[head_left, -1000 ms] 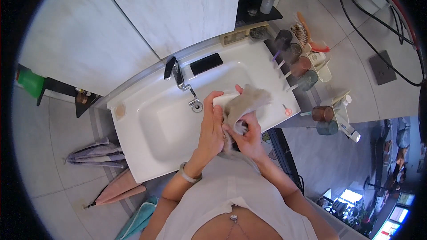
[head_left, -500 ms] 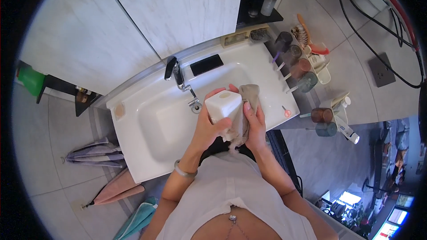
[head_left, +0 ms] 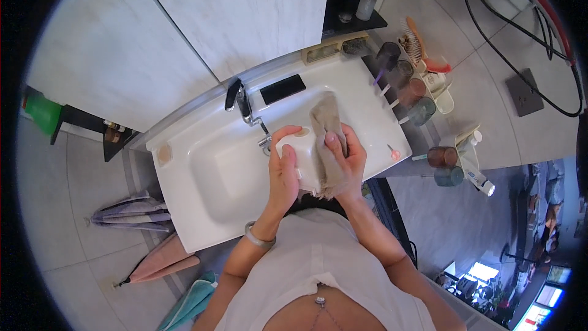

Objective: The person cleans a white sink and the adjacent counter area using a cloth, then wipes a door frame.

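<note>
Grey cloth (head_left: 326,117) hides part of the white container (head_left: 306,158); the teal towel (head_left: 193,301) runs off the lower edge

Below the fingers (head_left: 288,158) is a white washbasin (head_left: 228,187). On its rim, a black phone (head_left: 283,89) lies beyond them, a chrome faucet (head_left: 246,108) stands ahead-left, and pink-handled scissors (head_left: 395,154) lie to their right.

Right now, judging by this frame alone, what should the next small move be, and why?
Probably, the right grip should draw the grey-beige cloth a little leftward over the white object. The left grip steadies that object, the cloth appears to lie against its right side, and part of its white surface shows uncovered between them.
</note>
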The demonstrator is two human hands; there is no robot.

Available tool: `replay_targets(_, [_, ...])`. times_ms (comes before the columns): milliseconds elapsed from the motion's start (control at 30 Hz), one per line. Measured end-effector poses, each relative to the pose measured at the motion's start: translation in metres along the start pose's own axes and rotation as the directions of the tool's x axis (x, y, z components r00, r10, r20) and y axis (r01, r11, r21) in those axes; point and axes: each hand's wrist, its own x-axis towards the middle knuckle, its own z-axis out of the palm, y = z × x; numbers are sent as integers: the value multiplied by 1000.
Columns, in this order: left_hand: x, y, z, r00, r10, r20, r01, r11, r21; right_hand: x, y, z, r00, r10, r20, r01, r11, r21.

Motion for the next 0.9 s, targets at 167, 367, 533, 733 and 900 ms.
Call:
replay_targets(167, [1,9,-1,991,-127,-32,124,987,-102,-16,-4,6,765,-559,322,644,685,-341])
replay_targets(367, [4,10,2,953,-299,-46,279,927,-250,1,6,1,998,6,63,-6,1000,9])
replay_targets(533, [13,24,5,908,-394,-143,315,866,-388,-31,33,-22,975,-103,199,112,993,-37])
replay_targets(733, [6,22,11,980,-126,-156,114,990,-84,-33,14,-11,866,-336,371,439,866,-241])
replay_targets(900, [-5,12,17,991,-108,-79,97,987,-130,-23,2,4,936,-351,32,344,892,-293])
